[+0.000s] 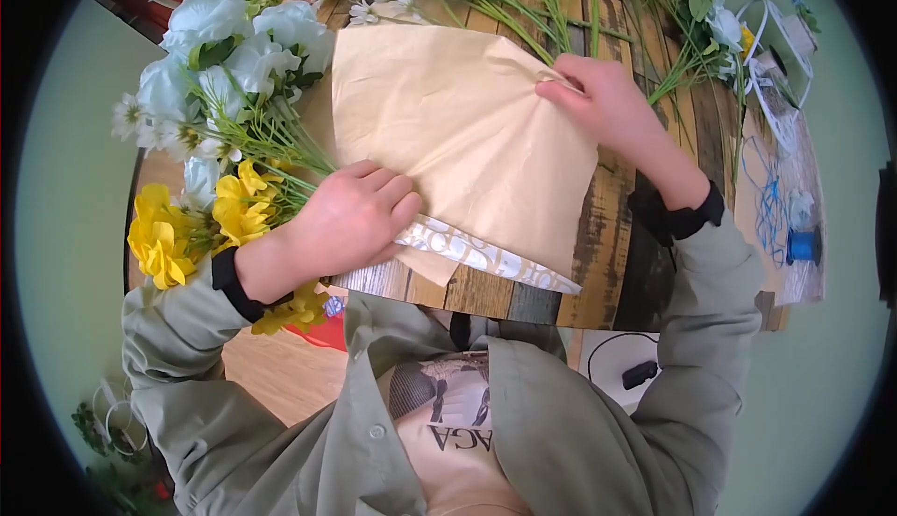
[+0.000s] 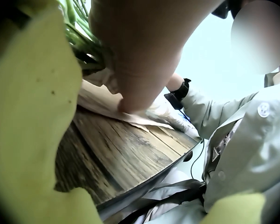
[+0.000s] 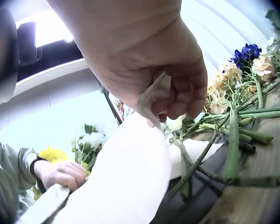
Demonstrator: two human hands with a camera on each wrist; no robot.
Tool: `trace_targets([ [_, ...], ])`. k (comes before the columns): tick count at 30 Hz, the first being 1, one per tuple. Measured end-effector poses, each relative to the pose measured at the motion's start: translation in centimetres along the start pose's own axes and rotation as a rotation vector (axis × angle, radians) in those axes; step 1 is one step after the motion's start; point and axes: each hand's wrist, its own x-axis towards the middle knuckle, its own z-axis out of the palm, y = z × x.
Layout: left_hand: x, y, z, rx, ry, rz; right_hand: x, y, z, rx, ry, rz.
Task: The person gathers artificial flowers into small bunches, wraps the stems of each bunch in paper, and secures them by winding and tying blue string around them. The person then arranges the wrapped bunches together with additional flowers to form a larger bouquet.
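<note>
A sheet of beige wrapping paper [image 1: 448, 133] fans out across the wooden table, creased toward its upper right corner. My right hand [image 1: 612, 109] pinches that gathered corner between thumb and fingers; the right wrist view shows the paper [image 3: 126, 172] hanging from it. At the lower left, my left hand [image 1: 350, 217] grips the sheet with curled fingers where green stems [image 1: 294, 147] run up to it. Pale blue flowers [image 1: 210, 25] and yellow flowers [image 1: 243, 203] spread out left of this hand. Along the paper's near edge lies a folded strip with a white-and-beige print [image 1: 486, 254].
More flowers with long cut stems [image 1: 523, 21] lie along the far side of the table [image 1: 607, 264]. On the right are a blue spool [image 1: 802, 245], tangled blue cord [image 1: 766, 203] and a white wire frame [image 1: 780, 67]. The table's near edge runs close to my body.
</note>
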Motion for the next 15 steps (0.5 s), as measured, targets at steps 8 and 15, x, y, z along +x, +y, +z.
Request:
trace_targets([
  [8, -0.3, -0.3, -1.0, 0.059, 0.047, 0.047, -3.1, -1.4, -6.4, 1.018, -0.217, 0.012],
  [15, -0.7, -0.7, -1.3, 0.147, 0.168, 0.072, -3.1, -1.3, -5.6, 1.169, -0.377, 0.0],
])
